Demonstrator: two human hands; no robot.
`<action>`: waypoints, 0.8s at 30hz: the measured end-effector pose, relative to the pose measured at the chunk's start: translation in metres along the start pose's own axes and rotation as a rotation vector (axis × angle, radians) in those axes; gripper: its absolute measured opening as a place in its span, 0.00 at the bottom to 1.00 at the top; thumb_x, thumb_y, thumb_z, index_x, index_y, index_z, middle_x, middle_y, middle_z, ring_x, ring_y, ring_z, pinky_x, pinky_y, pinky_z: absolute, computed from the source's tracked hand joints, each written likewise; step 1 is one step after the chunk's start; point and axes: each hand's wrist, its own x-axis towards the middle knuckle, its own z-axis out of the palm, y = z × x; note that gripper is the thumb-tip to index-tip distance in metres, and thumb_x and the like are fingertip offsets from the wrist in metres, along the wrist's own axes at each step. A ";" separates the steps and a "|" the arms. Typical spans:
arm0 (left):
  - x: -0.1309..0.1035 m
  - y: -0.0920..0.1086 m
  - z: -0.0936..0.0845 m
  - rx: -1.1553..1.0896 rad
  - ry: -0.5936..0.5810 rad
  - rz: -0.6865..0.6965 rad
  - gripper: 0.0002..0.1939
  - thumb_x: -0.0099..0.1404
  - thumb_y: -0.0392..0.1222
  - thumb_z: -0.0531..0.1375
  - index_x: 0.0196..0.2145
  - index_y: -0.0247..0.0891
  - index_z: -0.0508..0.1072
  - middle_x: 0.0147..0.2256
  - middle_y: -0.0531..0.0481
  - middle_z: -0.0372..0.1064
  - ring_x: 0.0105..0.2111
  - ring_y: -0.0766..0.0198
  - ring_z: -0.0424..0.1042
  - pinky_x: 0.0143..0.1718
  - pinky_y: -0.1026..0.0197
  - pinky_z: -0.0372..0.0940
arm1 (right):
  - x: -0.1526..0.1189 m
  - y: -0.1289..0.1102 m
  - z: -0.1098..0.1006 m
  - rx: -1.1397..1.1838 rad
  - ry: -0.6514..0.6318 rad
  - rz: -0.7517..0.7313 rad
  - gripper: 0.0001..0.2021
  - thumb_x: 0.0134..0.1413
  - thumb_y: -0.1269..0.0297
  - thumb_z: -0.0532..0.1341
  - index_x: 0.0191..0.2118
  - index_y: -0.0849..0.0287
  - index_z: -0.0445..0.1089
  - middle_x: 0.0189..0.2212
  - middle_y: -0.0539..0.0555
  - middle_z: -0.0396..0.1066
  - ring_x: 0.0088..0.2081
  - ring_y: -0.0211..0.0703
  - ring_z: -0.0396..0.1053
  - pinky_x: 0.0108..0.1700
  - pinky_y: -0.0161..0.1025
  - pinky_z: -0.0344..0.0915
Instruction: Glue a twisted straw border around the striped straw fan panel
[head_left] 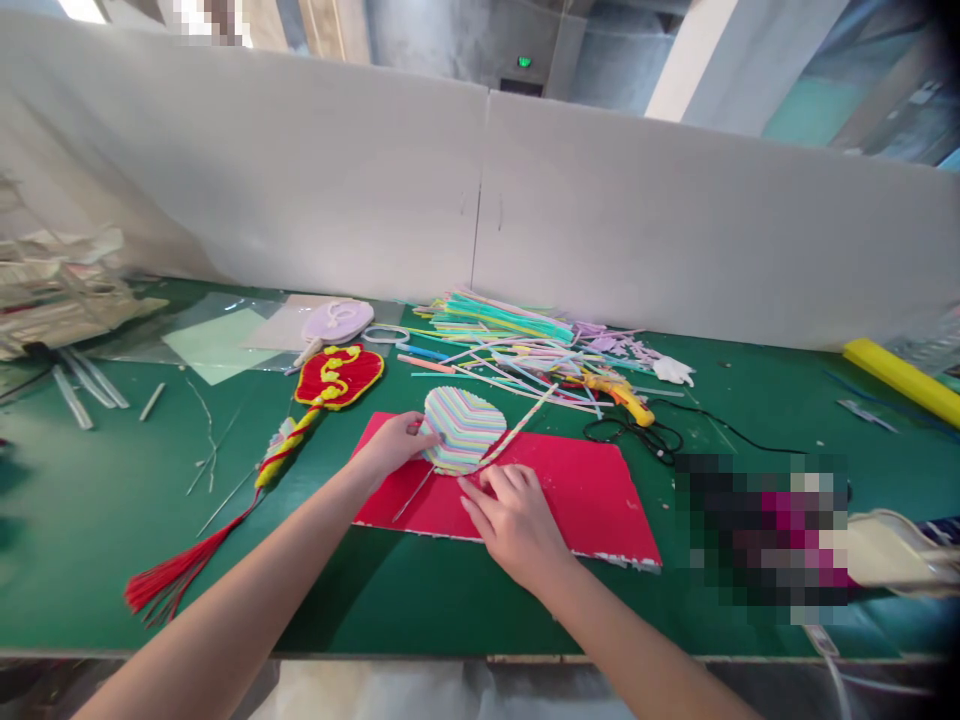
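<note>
On the red sheet [585, 490] lay a striped disc [465, 428], the left hand [394, 445] pinching its left edge. The right hand [514, 515] rested just below it, fingertips pressing a striped strip [517, 430] against the disc's rim. Behind lay loose strips [510, 345] and a red fan [339, 376] on the green surface [112, 500].
</note>
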 end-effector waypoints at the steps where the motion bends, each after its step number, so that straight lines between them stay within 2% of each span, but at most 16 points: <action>1: 0.000 -0.001 0.000 0.004 -0.002 0.002 0.23 0.38 0.49 0.70 0.31 0.36 0.71 0.23 0.53 0.73 0.27 0.59 0.73 0.28 0.61 0.64 | 0.000 -0.001 0.001 -0.017 -0.007 0.004 0.15 0.64 0.63 0.52 0.53 0.55 0.69 0.36 0.57 0.69 0.39 0.46 0.63 0.42 0.46 0.59; 8: 0.001 -0.004 -0.001 0.009 -0.008 0.021 0.23 0.39 0.51 0.70 0.32 0.36 0.72 0.24 0.54 0.72 0.28 0.60 0.72 0.29 0.62 0.63 | -0.001 -0.001 0.005 -0.087 -0.028 0.012 0.18 0.64 0.61 0.52 0.57 0.53 0.64 0.36 0.57 0.68 0.38 0.48 0.62 0.41 0.47 0.59; 15: 0.002 -0.006 -0.001 -0.071 -0.005 -0.019 0.23 0.40 0.48 0.71 0.33 0.35 0.71 0.21 0.55 0.70 0.23 0.64 0.71 0.26 0.64 0.61 | -0.002 -0.002 0.006 -0.131 -0.045 0.032 0.20 0.64 0.61 0.52 0.60 0.53 0.61 0.35 0.57 0.68 0.38 0.49 0.62 0.40 0.47 0.59; 21: -0.001 -0.001 -0.002 -0.228 -0.030 -0.076 0.24 0.40 0.45 0.73 0.34 0.35 0.72 0.28 0.51 0.75 0.31 0.62 0.75 0.35 0.63 0.67 | -0.002 -0.001 0.001 -0.033 -0.009 0.031 0.20 0.65 0.61 0.50 0.60 0.52 0.61 0.36 0.57 0.67 0.38 0.47 0.63 0.41 0.46 0.59; 24: -0.003 0.006 -0.003 -0.309 -0.047 -0.112 0.21 0.42 0.42 0.73 0.33 0.34 0.72 0.30 0.49 0.76 0.33 0.63 0.75 0.37 0.64 0.69 | -0.003 0.002 0.001 0.081 0.073 0.070 0.17 0.66 0.62 0.49 0.55 0.54 0.67 0.35 0.56 0.68 0.39 0.45 0.65 0.44 0.45 0.60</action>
